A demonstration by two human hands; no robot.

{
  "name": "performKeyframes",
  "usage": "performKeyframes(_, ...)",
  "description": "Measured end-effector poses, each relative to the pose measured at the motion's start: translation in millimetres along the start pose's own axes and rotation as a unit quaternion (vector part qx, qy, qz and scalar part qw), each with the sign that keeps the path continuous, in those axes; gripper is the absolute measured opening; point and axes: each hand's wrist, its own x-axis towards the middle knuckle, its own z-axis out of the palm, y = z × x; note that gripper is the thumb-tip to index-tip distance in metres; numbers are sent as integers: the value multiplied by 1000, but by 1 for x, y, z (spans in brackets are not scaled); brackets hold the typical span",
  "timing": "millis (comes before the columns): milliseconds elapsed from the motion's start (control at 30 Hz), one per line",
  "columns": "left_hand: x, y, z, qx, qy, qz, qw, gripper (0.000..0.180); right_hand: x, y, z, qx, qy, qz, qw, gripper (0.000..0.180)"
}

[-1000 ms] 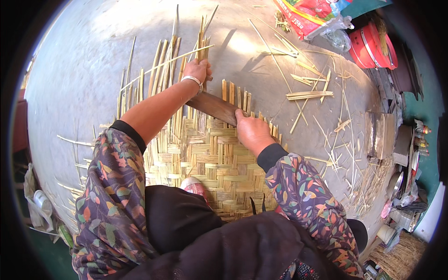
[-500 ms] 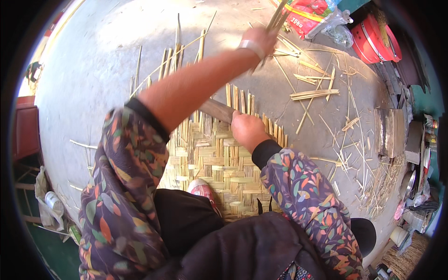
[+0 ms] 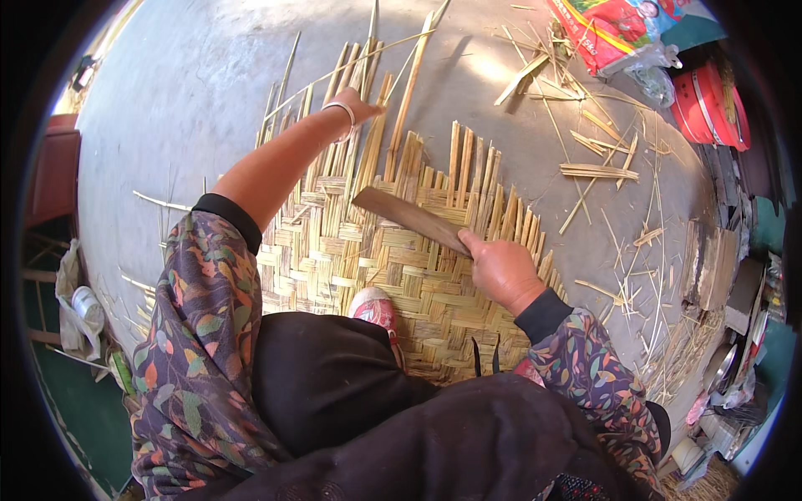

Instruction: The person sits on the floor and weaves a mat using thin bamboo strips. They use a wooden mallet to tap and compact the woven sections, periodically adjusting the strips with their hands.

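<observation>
A woven reed mat (image 3: 401, 250) lies on the floor below me, its loose strip ends (image 3: 476, 171) sticking out along the far edge. In my right hand (image 3: 505, 274) is one end of a flat brown wooden bar (image 3: 413, 219), slanting over the mat toward the far left. My left hand (image 3: 357, 108), with a pale bangle (image 3: 342, 113) at the wrist, reaches out to the upright reed strips (image 3: 373, 138) at the far edge. Its fingertips are by one strip; they show too little to tell whether they grip it. My red shoe (image 3: 373, 307) rests on the mat.
Cut strips (image 3: 597, 171) and splinters litter the floor at right, with more in a pile (image 3: 535, 75) farther off. A red bag (image 3: 601, 33) and a red bucket (image 3: 706, 108) stand at the far right. Wood blocks (image 3: 710, 263) line the right side. A brown-red box (image 3: 54, 171) is at left.
My left hand has come back left from the far right, without the bundle of strips it held, which lies by the pile. My right hand has shifted right with the wooden bar. The view has turned.
</observation>
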Motion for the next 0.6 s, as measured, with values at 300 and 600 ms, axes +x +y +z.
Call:
performKeyframes(300,-14,10,13,17,-70,62,995,39,5,-34,6,-30,-58,-46,997,44)
performKeyframes(600,-42,25,-2,-358,-121,-13,926,30,19,-37,-2,-56,9,-55,997,36)
